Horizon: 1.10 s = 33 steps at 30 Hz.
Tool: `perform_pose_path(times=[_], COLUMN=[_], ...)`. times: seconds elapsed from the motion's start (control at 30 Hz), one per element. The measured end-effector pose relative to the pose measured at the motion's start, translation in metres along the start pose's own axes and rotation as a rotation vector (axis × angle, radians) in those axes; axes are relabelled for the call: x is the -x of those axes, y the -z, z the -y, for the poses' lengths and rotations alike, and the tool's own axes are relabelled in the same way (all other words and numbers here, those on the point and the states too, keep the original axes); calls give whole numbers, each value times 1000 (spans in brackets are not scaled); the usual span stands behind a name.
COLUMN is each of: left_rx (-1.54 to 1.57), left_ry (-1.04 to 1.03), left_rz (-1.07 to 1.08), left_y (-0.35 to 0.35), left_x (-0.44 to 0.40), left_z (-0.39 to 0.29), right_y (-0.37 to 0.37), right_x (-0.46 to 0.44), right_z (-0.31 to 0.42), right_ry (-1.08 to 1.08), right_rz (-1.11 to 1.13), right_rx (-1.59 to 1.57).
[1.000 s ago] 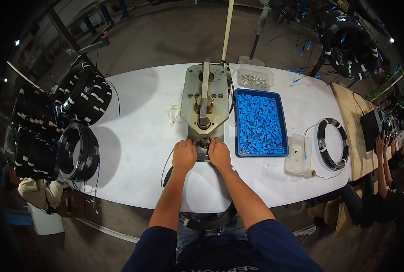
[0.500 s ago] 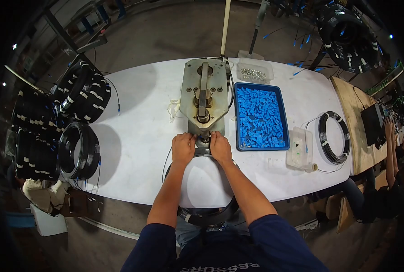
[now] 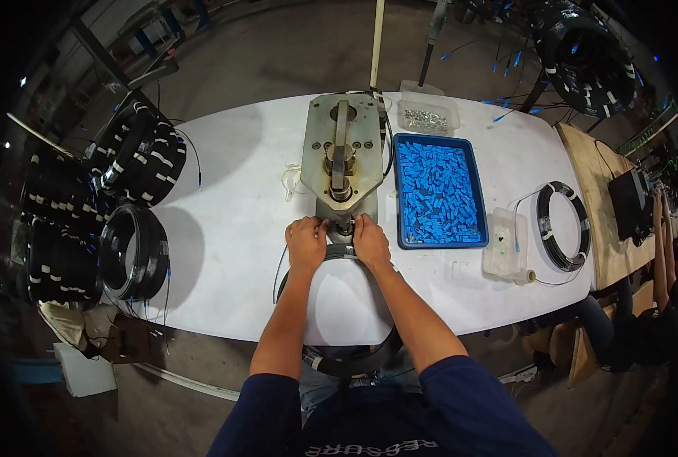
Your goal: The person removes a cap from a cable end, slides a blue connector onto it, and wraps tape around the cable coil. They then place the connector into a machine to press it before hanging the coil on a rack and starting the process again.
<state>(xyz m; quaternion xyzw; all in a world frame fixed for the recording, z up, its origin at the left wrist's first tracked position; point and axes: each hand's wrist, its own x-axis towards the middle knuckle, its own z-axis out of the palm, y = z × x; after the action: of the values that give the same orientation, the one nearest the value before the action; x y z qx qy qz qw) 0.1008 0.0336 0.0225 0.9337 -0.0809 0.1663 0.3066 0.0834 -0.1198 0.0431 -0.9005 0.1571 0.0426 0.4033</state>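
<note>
At the lower tip of a metal bench press, my left hand and my right hand sit on either side, close to the tool. Both hands have their fingers curled in and pinched. What they hold is too small and too hidden to make out. A coil of black cable lies under my forearms, and its near part hangs over the table's front edge. Its far part passes just below my hands.
Right of the press stands a blue tray of small blue connectors. Clear plastic boxes and a cable coil are further right. Stacked black coils crowd the left side. Another person's arm shows at far right.
The view has shifted slightly. Both hands stay at the press tip with their fingers closed, and nothing else has visibly moved.
</note>
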Motion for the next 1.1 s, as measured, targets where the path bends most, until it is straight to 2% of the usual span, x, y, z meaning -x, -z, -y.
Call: perform_pose_path(times=[0.3,0.37,0.6,0.7,0.9,0.97,1.1], left_rx=[-79,-121,-136,-109,-101,-136,-145], left_ry=[-5,88,84,2,22,89,72], left_rz=[9,133,115,-5,18,112,101], left_y=[-2,2,-1,-5,-1,1,-2], left_x=[1,0,2,1,2,1,2], left_z=[-3,-6,-3,-1,-4,-5,-3], right_y=[-1,-2,-4,-4,-2,-3,-4], right_x=[-3,-3,-4,-3,-1,-2,-3], right_z=[-3,-5,-6,-5,-2,-3,-4], right_ry=[-5,5,14,36,27,31,37], right_rz=[15,13,17,-11,-13,-15,-20], right_rx=[-12,-11,0,1,20,23,28])
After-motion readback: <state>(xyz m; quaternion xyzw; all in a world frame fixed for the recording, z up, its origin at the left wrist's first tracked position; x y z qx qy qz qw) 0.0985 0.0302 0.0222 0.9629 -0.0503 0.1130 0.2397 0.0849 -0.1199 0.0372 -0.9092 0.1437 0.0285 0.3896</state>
